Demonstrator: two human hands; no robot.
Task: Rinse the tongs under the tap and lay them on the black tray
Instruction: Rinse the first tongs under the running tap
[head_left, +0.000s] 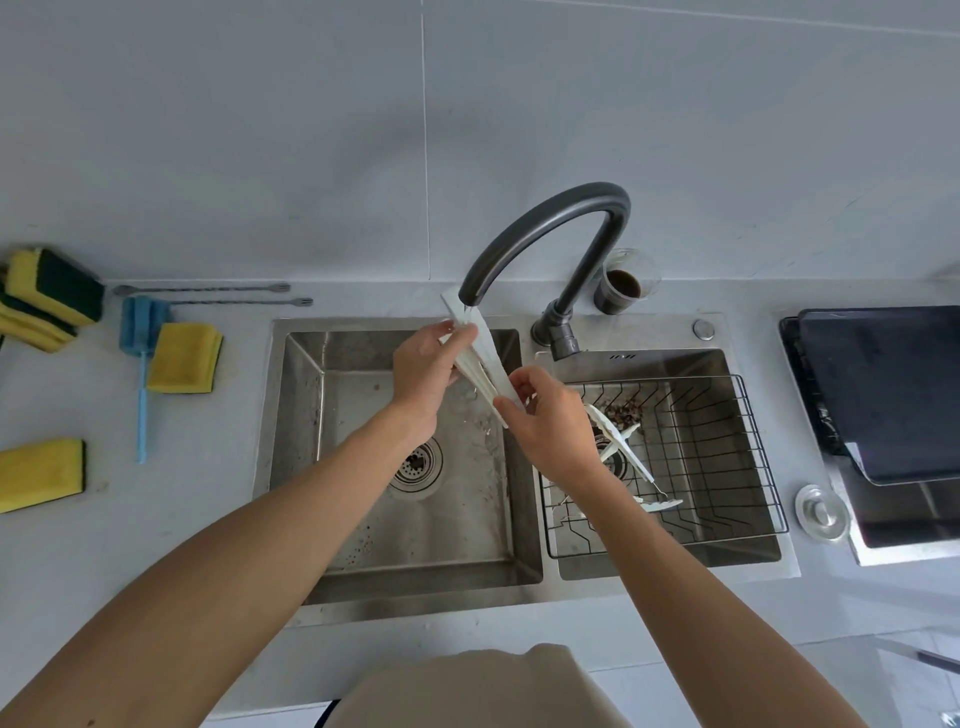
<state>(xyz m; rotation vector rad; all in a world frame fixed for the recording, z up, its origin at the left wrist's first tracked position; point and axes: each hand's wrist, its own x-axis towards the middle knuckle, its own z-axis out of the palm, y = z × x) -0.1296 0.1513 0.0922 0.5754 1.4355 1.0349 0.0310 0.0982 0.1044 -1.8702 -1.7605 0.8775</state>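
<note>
Two bare forearms reach forward from the bottom edge over a stainless-steel double-basin sink (524, 592) set in a pale grey counter (156, 525).

Right hand (553, 423): thumb and fingers curled round the lower end of a pair of white plastic tongs (485, 358), held above the left basin near the divider.

Left hand (423, 371): fingers wrapped round the tongs higher up, fingertips at the upper arms. Tongs tilted, upper end just under the spout of the dark grey gooseneck tap (561, 228); water flow too faint to confirm.

Left basin: round perforated drain (415, 465), specks on the floor.

Right basin: black wire rack (727, 457) holding more white plastic utensils (631, 457) and brown debris.

Right of the sink: round metal cap (821, 512) on the counter. Beyond it, flat black tray (883, 384), nothing of the tongs on it.

Left counter, near to far: yellow sponge (41, 475); blue long-handled brush (140, 364); yellow sponge with dark underside (184, 358); stack of yellow-and-green scouring sponges (49, 299); two thin twisted metal stirrers (208, 293).

Behind the tap: clear glass cup with dark liquid (623, 283), against the grey tiled wall (311, 130).

Small marks on the sink deck behind the right basin, unreadable. No other writing legible.
</note>
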